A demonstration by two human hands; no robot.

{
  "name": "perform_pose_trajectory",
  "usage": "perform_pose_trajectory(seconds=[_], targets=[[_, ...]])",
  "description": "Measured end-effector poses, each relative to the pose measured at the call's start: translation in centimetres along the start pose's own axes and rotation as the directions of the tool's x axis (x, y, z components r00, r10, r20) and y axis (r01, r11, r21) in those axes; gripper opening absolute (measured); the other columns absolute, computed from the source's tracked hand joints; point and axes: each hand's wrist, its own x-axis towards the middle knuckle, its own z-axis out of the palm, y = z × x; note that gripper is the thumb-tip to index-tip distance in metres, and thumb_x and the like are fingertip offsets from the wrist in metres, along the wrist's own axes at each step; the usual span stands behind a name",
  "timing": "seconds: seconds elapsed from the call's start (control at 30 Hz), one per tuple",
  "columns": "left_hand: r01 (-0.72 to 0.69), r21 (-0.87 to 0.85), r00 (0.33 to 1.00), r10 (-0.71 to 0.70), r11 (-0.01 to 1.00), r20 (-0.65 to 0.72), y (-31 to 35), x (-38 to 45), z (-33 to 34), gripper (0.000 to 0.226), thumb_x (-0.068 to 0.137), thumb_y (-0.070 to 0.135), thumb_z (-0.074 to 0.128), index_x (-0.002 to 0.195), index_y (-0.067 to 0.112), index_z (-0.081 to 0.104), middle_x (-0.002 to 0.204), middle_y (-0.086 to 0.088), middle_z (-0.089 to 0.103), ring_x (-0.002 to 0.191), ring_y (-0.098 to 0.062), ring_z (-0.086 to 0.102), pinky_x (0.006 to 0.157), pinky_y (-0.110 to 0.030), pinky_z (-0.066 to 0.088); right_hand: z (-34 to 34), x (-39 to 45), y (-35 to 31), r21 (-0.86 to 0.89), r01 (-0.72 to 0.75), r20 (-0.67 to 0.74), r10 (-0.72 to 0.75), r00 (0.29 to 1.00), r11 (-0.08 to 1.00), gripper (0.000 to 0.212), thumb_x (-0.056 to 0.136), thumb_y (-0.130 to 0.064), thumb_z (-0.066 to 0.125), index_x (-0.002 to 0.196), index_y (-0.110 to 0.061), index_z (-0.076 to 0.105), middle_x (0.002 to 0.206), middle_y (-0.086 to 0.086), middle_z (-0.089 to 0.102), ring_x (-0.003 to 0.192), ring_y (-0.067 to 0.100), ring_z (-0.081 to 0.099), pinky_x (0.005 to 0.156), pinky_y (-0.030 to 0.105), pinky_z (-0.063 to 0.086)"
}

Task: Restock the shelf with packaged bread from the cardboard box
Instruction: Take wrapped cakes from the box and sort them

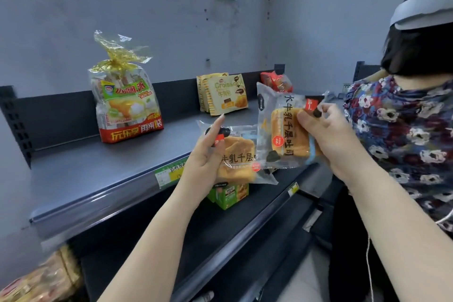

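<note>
My left hand (208, 154) holds a clear-wrapped bread pack (239, 154) above the front edge of the dark top shelf (103, 169). Its index finger points straight up along the wrapper. My right hand (326, 137) grips a second bread pack (284, 127) of the same kind, held upright and overlapping the first one's right end. Both packs show orange-brown bread and black print. No cardboard box is in view.
On the top shelf stand a large tied snack bag (127, 103), yellow croissant packs (224, 93) and red packets (275, 81) at the back. A green box (229, 195) sits on the lower shelf. A person in a floral shirt (402, 135) stands close on the right.
</note>
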Motion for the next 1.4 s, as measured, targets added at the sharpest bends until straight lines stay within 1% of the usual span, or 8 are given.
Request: perform_pose_trajectory(seconds=[0.1, 0.37, 0.53, 0.73, 0.9, 1.03, 1.17, 1.4], targets=[[0.036, -0.013, 0.999, -0.036, 0.999, 0.007, -0.4, 1.7, 0.8, 0.032, 0.098, 0.030, 0.041, 0.110, 0.056, 0.054, 0.117, 0.007, 0.059, 0.112, -0.013, 0.057, 0.101, -0.043, 0.045, -0.8, 2.5, -0.5, -0.122, 0.063, 0.118, -0.048, 0.992, 0.991, 0.026, 0.080, -0.025, 0.064, 0.095, -0.021, 0.043, 0.084, -0.002, 0.069, 0.073, 0.010, 0.071, 0.057, 0.026, 0.057], [0.153, -0.177, 0.987, -0.161, 0.972, -0.029, -0.5, 6.1, 4.8, 0.021, 0.094, 0.036, 0.042, 0.098, 0.041, 0.063, 0.112, -0.006, 0.066, 0.103, -0.023, 0.065, 0.082, -0.037, 0.056, -3.5, 8.1, -1.8, -0.638, 0.303, 0.347, -0.086, 0.934, 0.708, 0.036, 0.076, -0.037, 0.070, 0.106, -0.037, 0.051, 0.098, -0.017, 0.055, 0.091, 0.012, 0.056, 0.069, 0.017, 0.042], [0.181, -0.180, 0.982, -0.188, 0.967, -0.025, -1.4, 8.2, 7.8, 0.031, 0.076, 0.069, 0.054, 0.094, 0.047, 0.066, 0.114, 0.001, 0.067, 0.112, -0.024, 0.061, 0.092, -0.042, 0.051, -4.6, 11.5, -2.4, -0.712, 0.452, 0.501, -0.063, 0.863, 0.537, 0.059, 0.075, -0.042, 0.069, 0.130, -0.031, 0.051, 0.113, -0.015, 0.053, 0.092, 0.004, 0.054, 0.073, 0.018, 0.040], [0.237, -0.276, 0.969, -0.248, 0.931, -0.004, -3.4, 9.8, 10.8, 0.069, 0.061, 0.056, 0.067, 0.121, 0.024, 0.058, 0.114, -0.008, 0.068, 0.099, -0.026, 0.068, 0.083, -0.047, 0.056, -4.4, 13.4, -1.6, -0.687, 0.630, 0.681, 0.019, 0.732, 0.361, 0.061, 0.077, -0.050, 0.064, 0.134, -0.035, 0.049, 0.108, -0.017, 0.063, 0.092, -0.002, 0.057, 0.086, 0.022, 0.045], [0.230, -0.359, 0.961, -0.269, 0.905, -0.062, -5.0, 10.7, 12.5, 0.041, 0.080, 0.041, 0.064, 0.117, 0.021, 0.061, 0.105, -0.011, 0.068, 0.093, -0.027, 0.068, 0.078, -0.042, 0.056, -4.9, 14.4, 2.1, -0.759, 0.647, 0.573, -0.394, 0.718, 0.076, 0.054, 0.079, -0.059, 0.059, 0.126, -0.033, 0.057, 0.127, -0.008, 0.060, 0.124, 0.017, 0.049, 0.113, 0.048, 0.015], [0.190, -0.430, 0.951, -0.274, 0.883, -0.144, -6.0, 12.8, 14.2, 0.029, 0.086, 0.029, 0.060, 0.114, 0.022, 0.061, 0.099, -0.008, 0.071, 0.081, -0.020, 0.071, 0.065, -0.030, 0.057, -5.8, 14.6, 5.8, -0.734, 0.547, 0.200, -0.640, 0.742, 0.404, 0.072, 0.078, -0.045, 0.070, 0.137, -0.020, 0.038, 0.140, 0.000, 0.042, 0.131, 0.018, 0.035, 0.112, 0.045, 0.026], [0.159, -0.460, 0.954, -0.257, 0.874, -0.158, -7.0, 15.3, 15.9, 0.025, 0.091, 0.017, 0.057, 0.115, 0.019, 0.060, 0.097, -0.010, 0.069, 0.072, -0.015, 0.069, 0.055, -0.024, 0.055, -6.9, 14.2, 8.3, -0.352, 0.285, -0.164, -0.358, 0.919, 0.891, 0.096, 0.069, -0.051, 0.070, 0.142, -0.018, 0.018, 0.137, -0.010, 0.022, 0.134, 0.010, 0.027, 0.102, 0.016, 0.032], [0.088, -0.445, 0.962, -0.192, 0.891, -0.194, -9.0, 21.8, 19.1, 0.032, 0.083, 0.031, 0.067, 0.114, 0.034, 0.060, 0.123, -0.017, 0.059, 0.101, -0.031, 0.065, 0.082, -0.037, 0.057, -7.5, 15.6, 11.8, -0.029, 0.127, -0.222, -0.130, 0.966, 0.991, 0.086, 0.054, -0.040, 0.074, 0.125, -0.030, 0.027, 0.124, -0.012, 0.050, 0.106, -0.006, 0.055, 0.087, 0.017, 0.050]])
